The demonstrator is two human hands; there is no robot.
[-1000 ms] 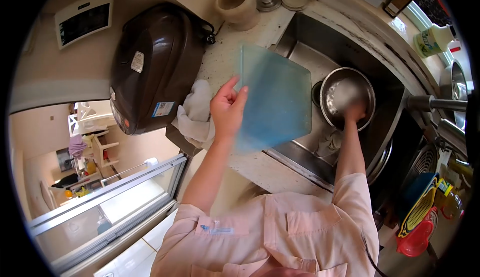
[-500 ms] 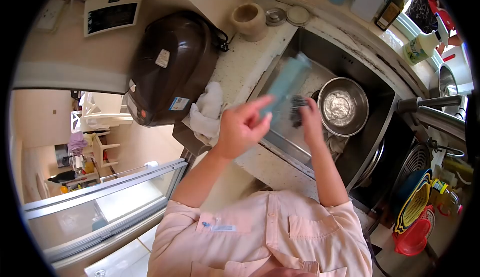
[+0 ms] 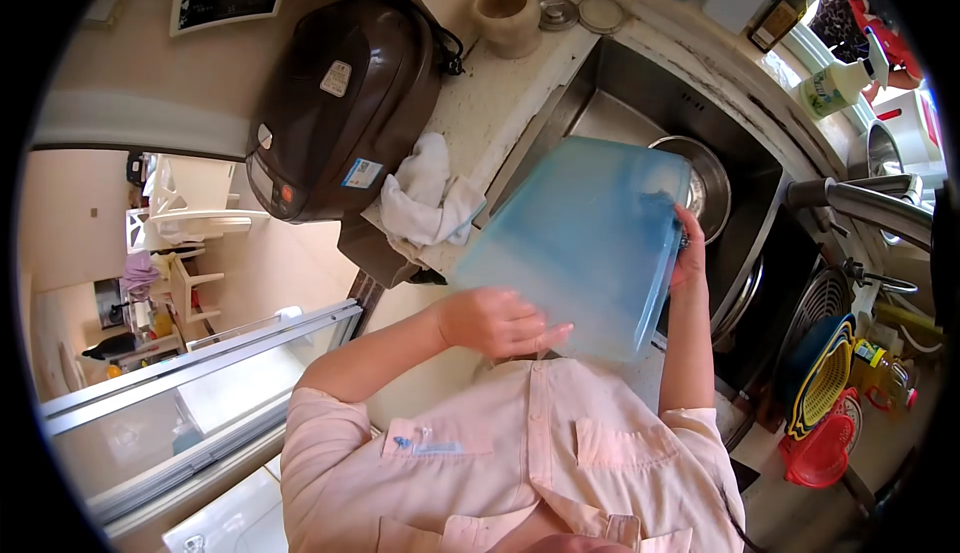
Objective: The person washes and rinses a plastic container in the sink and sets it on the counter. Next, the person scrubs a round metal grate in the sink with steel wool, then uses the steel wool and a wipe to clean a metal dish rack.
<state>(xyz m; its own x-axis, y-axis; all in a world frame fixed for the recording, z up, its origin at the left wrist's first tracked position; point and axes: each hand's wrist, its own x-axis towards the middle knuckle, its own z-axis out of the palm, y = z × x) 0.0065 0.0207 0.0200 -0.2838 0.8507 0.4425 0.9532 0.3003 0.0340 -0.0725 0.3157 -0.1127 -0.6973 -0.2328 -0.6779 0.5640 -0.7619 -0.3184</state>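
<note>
A translucent blue plastic panel (image 3: 585,228) with a raised rim along its right side is tilted over the near part of the sink. My left hand (image 3: 500,323) is at its near left edge, fingers curled against the plastic. My right hand (image 3: 688,248) is at the right rim, its fingers partly hidden behind the panel. A dark wire scrubber (image 3: 684,241) shows a little at those fingers; most of it is hidden, and a dark blur shows through the plastic there. Behind the panel, a round metal bowl (image 3: 712,178) lies partly covered in the steel sink (image 3: 640,93).
A brown rice cooker (image 3: 350,103) stands left of the sink, beside a crumpled white cloth (image 3: 430,198). A stone-like pot (image 3: 507,21) is at the back. The faucet (image 3: 850,198) reaches in from the right. Colored baskets (image 3: 825,383) hang at the lower right.
The panel, seen nearly edge-on before, now shows its broad face and lies nearer my body. My left hand moved down; my right hand moved right, from the open sink to the panel's rim.
</note>
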